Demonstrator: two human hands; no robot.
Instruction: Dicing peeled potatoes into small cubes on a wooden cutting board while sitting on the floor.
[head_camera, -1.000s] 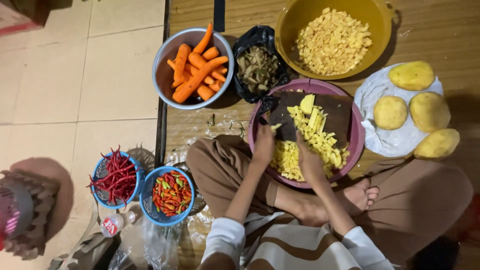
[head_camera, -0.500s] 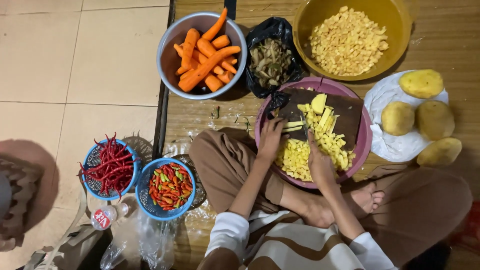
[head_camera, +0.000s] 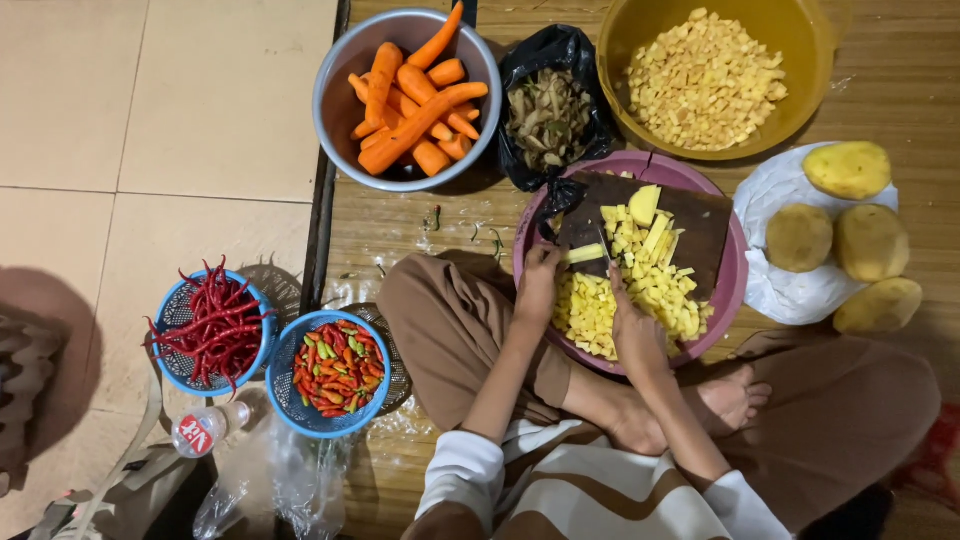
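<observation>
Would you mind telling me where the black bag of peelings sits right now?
In the head view the black bag of peelings sits top centre, between the grey bowl of carrots and the yellow bowl.

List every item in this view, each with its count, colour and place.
carrots: many, orange, grey bowl, top centre
peelings: heap, brown, black bag
diced potato: heap, yellow, yellow basin, top right
peeled potatoes: four, yellow, white sheet, right
cutting board: one, dark, over purple basin
potato strip: one, yellow, on the board
long chillies: many, red, blue basket, left
small chillies: many, red, orange and green, second blue basket
bottle: one, clear, lower left
left hand: steadies potato strip
right hand: holds knife
</observation>
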